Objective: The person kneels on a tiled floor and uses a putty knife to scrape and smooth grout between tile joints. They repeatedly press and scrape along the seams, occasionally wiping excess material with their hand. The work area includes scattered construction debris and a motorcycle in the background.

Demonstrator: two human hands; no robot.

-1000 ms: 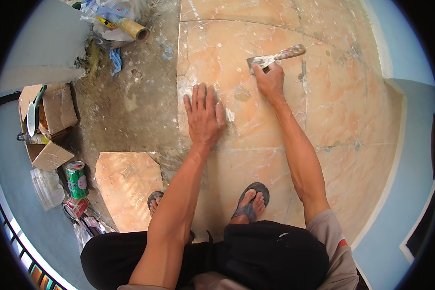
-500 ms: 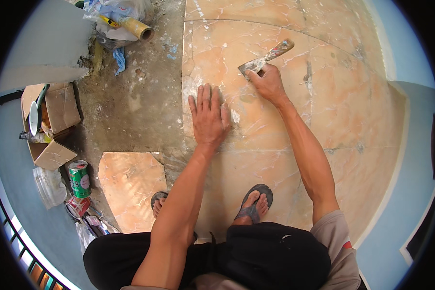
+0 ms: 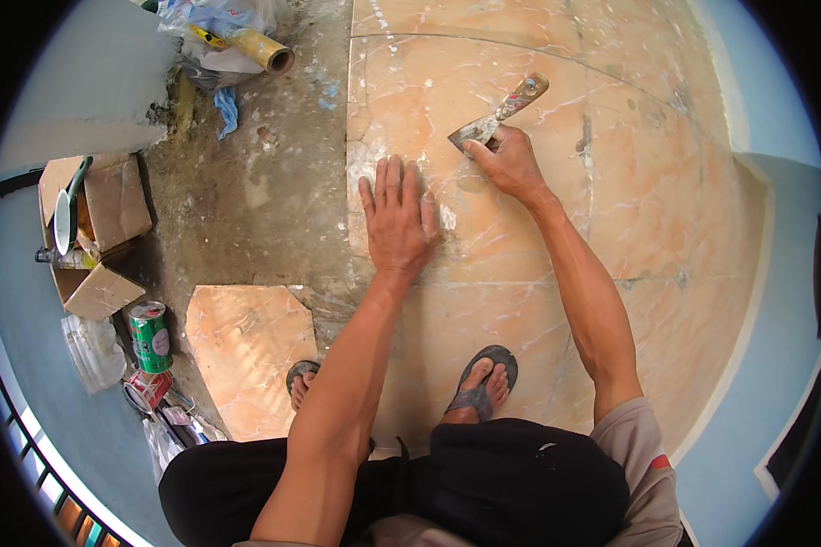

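Observation:
My left hand [image 3: 400, 217] lies flat on the orange marbled floor tile [image 3: 511, 242], near its left edge, fingers stretched forward. White smears mark the tile around those fingertips. Farther right, my right hand [image 3: 513, 164] grips a putty knife [image 3: 489, 122] by its metal blade, thumb on the near face. Its worn, paint-spotted handle points up and to the right, beyond the hand. The blade's corner is close to the tile; whether it touches I cannot tell. My right fingers are partly hidden behind the blade.
Bare rough concrete [image 3: 246, 210] borders the tile on the left. A cut tile piece [image 3: 251, 360] lies by my left foot. Along the left wall stand a cardboard box [image 3: 119, 205], a green can [image 3: 150, 337] and a red can [image 3: 148, 390]. Plastic bags and a cardboard tube [image 3: 269, 55] lie at the far left.
The putty knife has turned slightly in my right hand, its handle end shifting a little to the left. My left hand stays flat in nearly the same place.

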